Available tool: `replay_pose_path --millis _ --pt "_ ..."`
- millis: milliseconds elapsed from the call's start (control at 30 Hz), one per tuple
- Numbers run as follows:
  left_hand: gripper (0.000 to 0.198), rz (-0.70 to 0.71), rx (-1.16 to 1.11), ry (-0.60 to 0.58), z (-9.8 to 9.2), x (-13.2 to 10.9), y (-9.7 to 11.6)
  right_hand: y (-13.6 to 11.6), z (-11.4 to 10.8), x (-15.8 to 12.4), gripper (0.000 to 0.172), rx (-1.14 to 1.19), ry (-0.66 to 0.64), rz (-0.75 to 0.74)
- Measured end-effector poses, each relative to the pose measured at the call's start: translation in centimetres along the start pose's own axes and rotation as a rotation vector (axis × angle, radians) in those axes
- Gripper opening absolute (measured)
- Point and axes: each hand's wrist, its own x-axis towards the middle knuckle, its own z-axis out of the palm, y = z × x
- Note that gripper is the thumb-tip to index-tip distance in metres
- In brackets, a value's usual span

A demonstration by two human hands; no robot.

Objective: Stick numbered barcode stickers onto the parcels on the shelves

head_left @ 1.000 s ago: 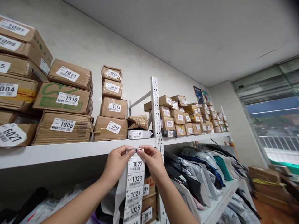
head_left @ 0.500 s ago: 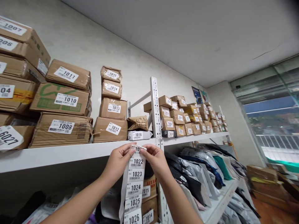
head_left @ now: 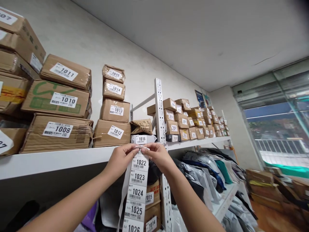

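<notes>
Below the shelf edge hangs a label strip, numbered 1022 downward. Left hand and right hand both pinch its top end tight, just in front of the shelf. On the shelf behind lies a grey parcel, beside stacked boxes.

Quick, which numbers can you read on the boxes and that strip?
"1011", "1010", "1008": left box stack.
"1015", "1014", "1013", "1012": middle box stack.
"1016": grey parcel.
"1022", "1023", "1024", "1025": label strip pinched by left hand and right hand.
Far boxes and all small print: too small to read.
</notes>
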Motion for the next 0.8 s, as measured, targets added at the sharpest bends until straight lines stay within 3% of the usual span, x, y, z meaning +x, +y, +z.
replay_pose_path --millis 100,167,267,367,500,600,700,800 --pt "0.026 0.049 0.056 -0.073 -0.7 0.2 0.1 -0.4 -0.2 0.0 0.033 -0.067 -0.015 -0.032" --pt "0.027 0.010 -0.004 -0.093 -0.6 0.5 0.2 -0.6 -0.1 0.0 0.031 -0.102 0.016 -0.076" --pt "0.023 -0.091 -0.137 -0.065 0.0 0.7 0.3 -1.0 -0.1 -0.3 0.030 -0.136 0.053 -0.118" --pt "0.022 -0.084 -0.144 -0.021 0.8 0.7 0.3 -1.2 -0.2 -0.5 0.031 -0.088 0.024 -0.083" --pt "0.034 -0.038 -0.007 0.053 1.3 0.9 -0.1 -1.1 -0.3 0.2 0.031 -0.055 0.036 -0.101" --pt "0.043 -0.019 0.089 0.073 0.9 1.6 0.1 -1.6 -0.4 1.5 0.027 -0.153 0.108 -0.296" --pt "0.048 0.094 0.335 0.014 -0.4 2.5 1.0 -2.7 -0.8 3.7 0.023 -0.229 0.179 -0.517" --pt "0.052 0.202 0.698 -0.066 -2.0 3.7 2.2 -4.1 -1.7 6.3 0.024 -0.343 0.232 -0.623"
